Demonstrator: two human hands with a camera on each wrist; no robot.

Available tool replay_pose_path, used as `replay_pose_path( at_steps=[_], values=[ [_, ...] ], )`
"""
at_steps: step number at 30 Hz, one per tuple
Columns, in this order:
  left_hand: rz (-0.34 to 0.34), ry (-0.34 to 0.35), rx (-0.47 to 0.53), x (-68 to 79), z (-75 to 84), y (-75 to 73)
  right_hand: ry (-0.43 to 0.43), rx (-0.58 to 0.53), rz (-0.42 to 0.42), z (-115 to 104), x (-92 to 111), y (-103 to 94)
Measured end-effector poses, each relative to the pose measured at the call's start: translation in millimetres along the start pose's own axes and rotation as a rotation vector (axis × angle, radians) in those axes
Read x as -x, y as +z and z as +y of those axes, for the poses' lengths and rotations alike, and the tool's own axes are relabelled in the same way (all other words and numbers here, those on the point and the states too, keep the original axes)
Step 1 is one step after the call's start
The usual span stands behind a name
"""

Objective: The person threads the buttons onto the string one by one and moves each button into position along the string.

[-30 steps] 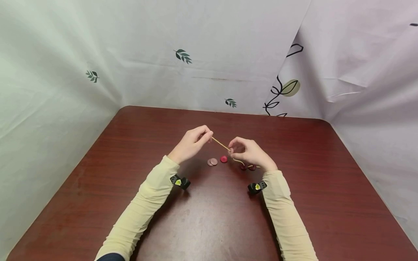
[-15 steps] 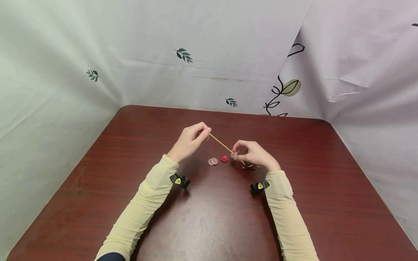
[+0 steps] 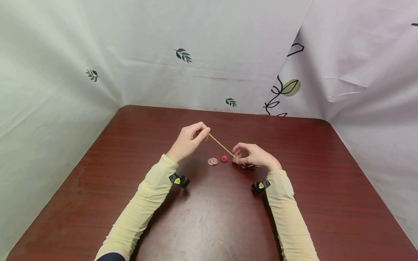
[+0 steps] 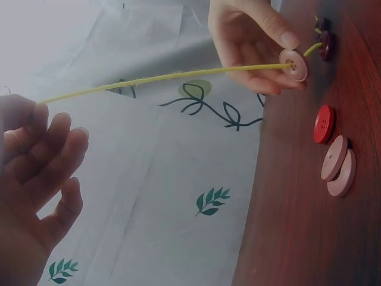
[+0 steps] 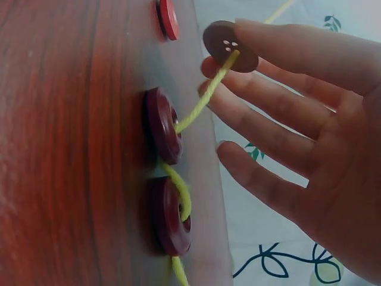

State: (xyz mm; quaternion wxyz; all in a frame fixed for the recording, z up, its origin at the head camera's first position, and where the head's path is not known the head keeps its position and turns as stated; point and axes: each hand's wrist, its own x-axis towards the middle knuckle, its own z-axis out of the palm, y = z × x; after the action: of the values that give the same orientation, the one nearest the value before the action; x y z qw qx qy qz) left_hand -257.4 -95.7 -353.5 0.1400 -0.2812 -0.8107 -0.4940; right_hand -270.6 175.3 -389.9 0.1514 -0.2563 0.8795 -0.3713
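My left hand [image 3: 189, 140] pinches a yellow string [image 4: 178, 75] between thumb and finger, raised over the table. Taut, the string slants down to my right hand [image 3: 257, 156]. There the thumb and fingers pinch a pink button [image 4: 300, 68] by its edge, with the string passing through its holes; in the right wrist view its face looks dark. Past it, the same string threads two maroon buttons, a nearer one [image 5: 158, 122] and a farther one [image 5: 164, 223], standing on edge on the table in that view. The string's tail runs beyond them.
Loose on the brown table [image 3: 209, 221] lie a red button [image 3: 224, 158] and two overlapping pink buttons [image 3: 213, 161], left of my right hand. A white cloth [image 3: 147, 83] with leaf prints hangs behind the table and at its sides.
My right hand has moved right and lower with the pink button, while my left hand has shifted slightly up and left. More string now stretches between them.
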Motion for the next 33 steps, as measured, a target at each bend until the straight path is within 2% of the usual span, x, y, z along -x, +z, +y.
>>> replay_pose_path(
  at_steps=[8,17,28,33],
  values=[
    [-0.003,0.016,-0.003,0.3,1.4,-0.3,0.022,0.027,-0.022,4.4,0.7,-1.0],
    [-0.004,-0.031,-0.004,0.6,3.1,0.3,0.025,0.032,-0.062,8.7,4.8,-5.2],
    [0.001,-0.008,-0.004,0.9,2.6,-0.2,0.049,0.018,-0.114,12.7,5.4,-6.7],
    [-0.011,-0.023,-0.008,0.4,2.6,1.4,0.042,0.044,-0.124,13.6,5.0,-7.7]
  ],
)
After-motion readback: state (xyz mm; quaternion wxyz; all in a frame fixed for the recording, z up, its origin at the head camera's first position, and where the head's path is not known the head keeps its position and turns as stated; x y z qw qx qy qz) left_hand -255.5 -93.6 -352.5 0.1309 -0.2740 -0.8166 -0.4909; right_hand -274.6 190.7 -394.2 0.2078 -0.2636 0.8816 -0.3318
